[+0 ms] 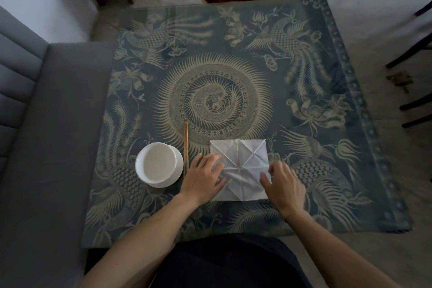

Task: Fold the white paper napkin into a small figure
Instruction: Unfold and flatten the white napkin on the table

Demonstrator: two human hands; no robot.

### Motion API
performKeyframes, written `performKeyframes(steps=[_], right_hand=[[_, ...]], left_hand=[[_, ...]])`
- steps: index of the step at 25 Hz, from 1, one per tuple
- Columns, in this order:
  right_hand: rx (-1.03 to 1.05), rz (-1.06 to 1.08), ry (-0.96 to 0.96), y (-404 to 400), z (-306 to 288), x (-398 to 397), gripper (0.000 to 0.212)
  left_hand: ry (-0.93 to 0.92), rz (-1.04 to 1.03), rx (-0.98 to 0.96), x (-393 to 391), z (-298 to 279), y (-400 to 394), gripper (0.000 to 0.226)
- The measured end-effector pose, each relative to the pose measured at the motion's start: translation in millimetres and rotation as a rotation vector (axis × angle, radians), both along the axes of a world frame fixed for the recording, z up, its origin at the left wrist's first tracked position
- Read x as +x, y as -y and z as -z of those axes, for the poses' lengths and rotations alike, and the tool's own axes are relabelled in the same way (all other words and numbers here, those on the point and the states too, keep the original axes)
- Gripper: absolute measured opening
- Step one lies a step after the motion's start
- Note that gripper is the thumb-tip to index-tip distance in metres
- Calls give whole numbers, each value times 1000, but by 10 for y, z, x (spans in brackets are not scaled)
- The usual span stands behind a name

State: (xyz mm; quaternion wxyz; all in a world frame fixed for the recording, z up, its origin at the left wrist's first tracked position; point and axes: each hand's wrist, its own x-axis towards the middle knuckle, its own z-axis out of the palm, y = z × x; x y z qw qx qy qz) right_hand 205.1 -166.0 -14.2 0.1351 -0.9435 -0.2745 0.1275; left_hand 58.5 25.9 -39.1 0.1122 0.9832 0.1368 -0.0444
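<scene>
Your white paper napkin [242,166] lies flat on the near half of the bench [233,42], right of centre, on a blue-grey cloth [327,124] printed with pale birds, flowers and a central ring motif. The napkin is roughly square and marked by creases that run from its corners and edges to a point near its middle; its far right quarter shows a crossed pair of folds.

Your left hand [205,176] rests palm down on the napkin's left edge, fingers spread and nearly straight, so that this grip is open and presses the paper to the cloth. Your right hand [284,186] lies over the napkin's right edge; its fingers are bent over the paper near the near right corner, and the thumb points inward across the sheet. Whether this grip pinches a flap or only rests on it cannot be told from this view.

Left of the napkin, a pair of wooden chopsticks [186,148] lies pointing away from you, just beside your left hand. Left of these stands a white bowl [159,163] on a white saucer [178,172]. A grey sofa [35,124] borders the bench on your left.
</scene>
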Motion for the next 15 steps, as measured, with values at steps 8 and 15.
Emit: performKeyframes(steps=[8,15], right_hand=[[-195,-667,-41,-496,147,283,103],[-315,-701,-42,-228,355,393,130]], left_hand=[[-32,74,-139,216,68,-44,74],[-290,133,-29,148,162,-224,115]])
